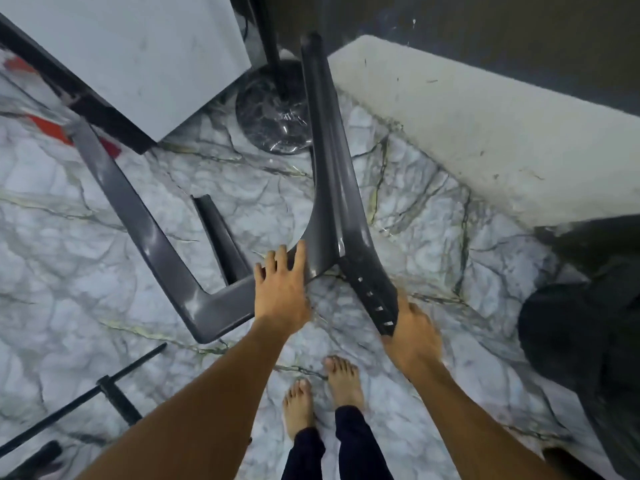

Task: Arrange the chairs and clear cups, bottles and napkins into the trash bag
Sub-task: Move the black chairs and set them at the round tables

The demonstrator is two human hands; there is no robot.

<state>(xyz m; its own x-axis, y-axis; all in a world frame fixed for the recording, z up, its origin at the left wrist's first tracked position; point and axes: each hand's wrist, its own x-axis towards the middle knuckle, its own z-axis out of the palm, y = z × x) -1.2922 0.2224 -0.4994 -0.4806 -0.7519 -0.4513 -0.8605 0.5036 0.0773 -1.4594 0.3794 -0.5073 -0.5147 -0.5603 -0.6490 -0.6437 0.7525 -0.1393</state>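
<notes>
A dark grey plastic chair [329,188] is turned over in front of me, its legs pointing up and away over the marble floor. My left hand [280,292] lies flat on the chair's seat edge with fingers spread. My right hand [412,327] is closed around the chair's slotted back edge, low at the right. A black trash bag [588,323] sits on the floor at the right edge.
A white table [138,57] stands at the upper left, with a round black pedestal base [273,109] behind the chair. A pale raised ledge [485,126] runs along the upper right. Black bars [86,400] lie at the lower left. My bare feet [322,393] stand below.
</notes>
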